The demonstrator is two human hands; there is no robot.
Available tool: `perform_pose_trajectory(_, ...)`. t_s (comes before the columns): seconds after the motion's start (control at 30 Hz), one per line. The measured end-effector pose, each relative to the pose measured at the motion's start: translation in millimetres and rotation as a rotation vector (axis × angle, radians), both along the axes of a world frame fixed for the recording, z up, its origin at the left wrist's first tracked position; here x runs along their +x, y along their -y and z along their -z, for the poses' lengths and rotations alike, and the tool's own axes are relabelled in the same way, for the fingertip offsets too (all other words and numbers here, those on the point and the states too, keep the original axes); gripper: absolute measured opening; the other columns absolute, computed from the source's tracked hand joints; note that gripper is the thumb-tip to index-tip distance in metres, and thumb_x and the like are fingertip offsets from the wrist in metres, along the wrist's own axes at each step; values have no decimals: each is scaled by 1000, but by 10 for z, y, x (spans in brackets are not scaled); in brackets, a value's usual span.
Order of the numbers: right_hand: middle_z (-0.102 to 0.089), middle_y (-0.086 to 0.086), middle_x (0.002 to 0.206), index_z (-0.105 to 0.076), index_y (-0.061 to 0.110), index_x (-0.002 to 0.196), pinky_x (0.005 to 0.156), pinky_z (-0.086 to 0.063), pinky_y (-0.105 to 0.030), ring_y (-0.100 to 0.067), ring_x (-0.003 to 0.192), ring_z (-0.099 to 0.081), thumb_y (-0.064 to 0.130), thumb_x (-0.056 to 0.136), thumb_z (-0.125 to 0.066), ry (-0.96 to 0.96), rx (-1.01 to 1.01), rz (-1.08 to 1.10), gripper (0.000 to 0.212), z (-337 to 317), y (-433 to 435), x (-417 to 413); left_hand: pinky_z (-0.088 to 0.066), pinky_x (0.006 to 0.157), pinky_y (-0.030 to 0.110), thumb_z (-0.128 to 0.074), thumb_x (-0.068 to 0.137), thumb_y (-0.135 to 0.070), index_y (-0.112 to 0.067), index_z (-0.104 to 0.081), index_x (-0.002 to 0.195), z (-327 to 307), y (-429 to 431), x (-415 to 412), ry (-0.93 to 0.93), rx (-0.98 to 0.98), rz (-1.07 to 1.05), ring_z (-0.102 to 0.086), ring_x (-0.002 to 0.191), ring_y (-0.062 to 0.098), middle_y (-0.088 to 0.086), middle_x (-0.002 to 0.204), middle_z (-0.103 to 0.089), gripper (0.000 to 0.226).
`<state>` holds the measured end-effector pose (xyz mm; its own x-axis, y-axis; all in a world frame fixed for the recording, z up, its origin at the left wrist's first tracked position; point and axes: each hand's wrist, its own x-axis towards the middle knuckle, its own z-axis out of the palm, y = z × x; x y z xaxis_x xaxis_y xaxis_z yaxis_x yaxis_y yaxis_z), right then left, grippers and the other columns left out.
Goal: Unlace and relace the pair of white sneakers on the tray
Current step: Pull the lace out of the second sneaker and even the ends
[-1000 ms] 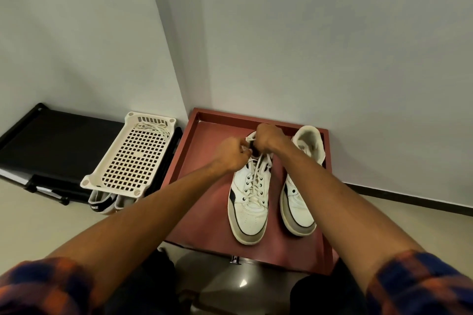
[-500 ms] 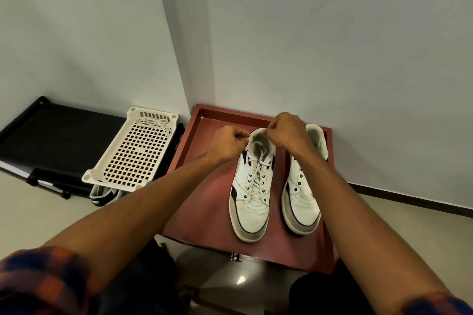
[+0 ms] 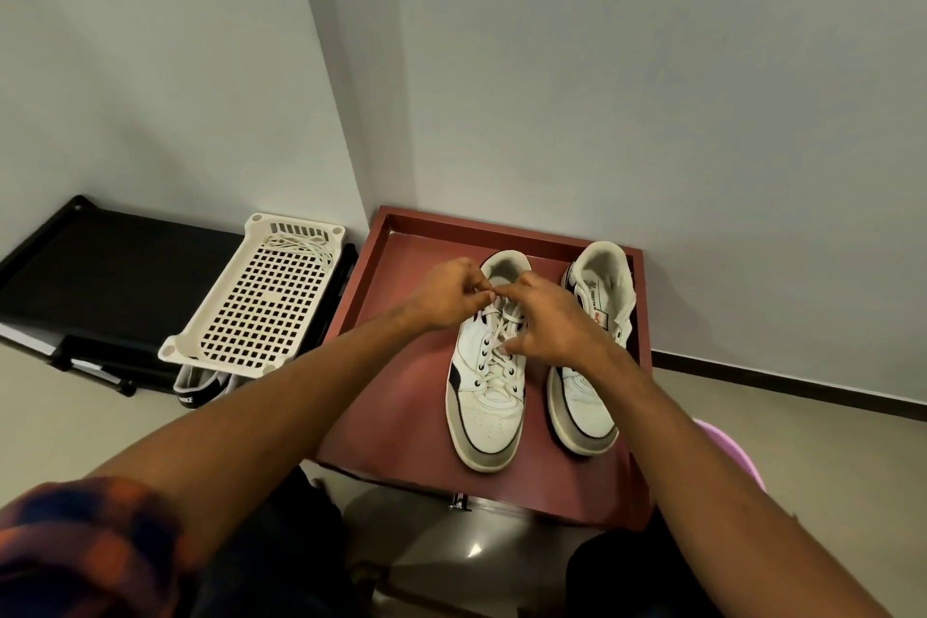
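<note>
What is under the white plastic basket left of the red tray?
A black-and-white shoe pokes out below the near end of the basket, and a black rack lies beneath it. The rest of the shoe is covered, so a second one cannot be confirmed.

- Two pale grey walls [image 3: 652,90] meet in a corner, with soft shadow along the seam.
- A dark baseboard [image 3: 802,389] runs along the foot of the right-hand wall.
- The floor [image 3: 65,422] is smooth and beige.
- A low black shelf [image 3: 115,261] stands by the left wall, with a white perforated basket [image 3: 251,306] lying on its right end.
- A black-and-white shoe [image 3: 200,391] sits on the floor beneath the basket's near edge.
- A pink rounded object [image 3: 727,447] shows partly at the right.
</note>
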<state>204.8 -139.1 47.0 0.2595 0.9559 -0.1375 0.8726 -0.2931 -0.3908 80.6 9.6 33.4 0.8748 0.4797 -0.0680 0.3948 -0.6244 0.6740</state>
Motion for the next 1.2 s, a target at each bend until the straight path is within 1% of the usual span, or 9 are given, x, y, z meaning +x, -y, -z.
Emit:
perform_pose_trajectory(0.17, -52, 5, 121, -55, 22, 143, 86, -50, -34, -17, 112, -52, 50, 73, -85, 86, 88, -3, 81, 120, 76, -42, -56, 75, 25, -76, 86, -11, -2, -77, 94, 35, 38, -62, 128, -261, -104, -69, 81, 15, 9, 92, -75, 12)
perform_pose_trajectory(0.37, -63, 4, 112, -73, 18, 121, 81, -43, -30, -19, 105, -53, 53, 80, -78, 132, 100, 12, 54, 266, 57, -103, -52, 68, 11, -75, 87, -8, -2, -77, 94, 49, 67, -68, 146, -310, -164, -67, 75, 5, 7, 93, -76, 9)
perform_pose_trajectory(0.5, -72, 7, 94, -82, 20, 97, 76, -48, -31, -15, 89, -64, 36, 86, -80, -97, 230, 91, 20, 249, 82, -21, -54, 72, 17, -74, 88, -9, -3, -77, 96, 69, 76, -61, 138, -298, -179, -70, 83, 13, 8, 96, -76, 11)
perform_pose_trajectory(0.67, -76, 9, 78, -83, 22, 87, 72, -59, -33, -5, 70, -70, 24, 86, -81, -362, 324, 352, 3, 106, -9, 58, -55, 79, 19, -74, 88, -8, -3, -76, 99, 70, 68, -63, 134, -345, -213, -69, 87, 12, 8, 100, -76, 12)
perform_pose_trajectory(0.8, -75, 8, 74, -80, 22, 78, 72, -58, -33, -5, 69, -69, 21, 85, -79, -250, 237, 377, 7, 46, -139, 121, -54, 79, 14, -73, 87, -3, -2, -75, 104, 82, 83, -72, 122, -339, -218, -68, 91, 13, 8, 105, -74, 18)
perform_pose_trajectory(0.87, -74, 10, 75, -80, 23, 83, 70, -54, -28, -2, 68, -66, 19, 85, -78, -237, 243, 365, 5, 4, -174, 103, -52, 78, 9, -73, 86, 1, -2, -74, 106, 87, 92, -73, 114, -320, -204, -67, 92, 12, 7, 109, -73, 21)
perform_pose_trajectory(0.97, -68, 15, 84, -81, 21, 96, 69, -44, -19, 0, 70, -59, 10, 79, -81, -249, 253, 214, 21, -63, -141, 53, -50, 74, 5, -71, 84, 7, 0, -74, 108, 68, 98, -97, 109, -313, -179, -66, 90, 10, 2, 107, -71, 25)
perform_pose_trajectory(1.1, -57, 12, 95, -79, 26, 103, 75, -45, -29, -10, 89, -53, 20, 75, -84, -3, 98, -96, 29, -34, -20, -55, -50, 74, 5, -67, 80, 17, 1, -72, 110, 87, 82, -111, 93, -306, -164, -64, 94, 12, 5, 111, -69, 34)
perform_pose_trajectory(1.2, -56, 5, 97, -78, 28, 104, 73, -51, -36, -19, 95, -54, 25, 79, -76, 160, 64, -172, 25, 70, 6, -128, -49, 75, 5, -69, 78, 16, 1, -72, 110, 89, 85, -119, 96, -309, -163, -64, 95, 11, 6, 113, -69, 35)
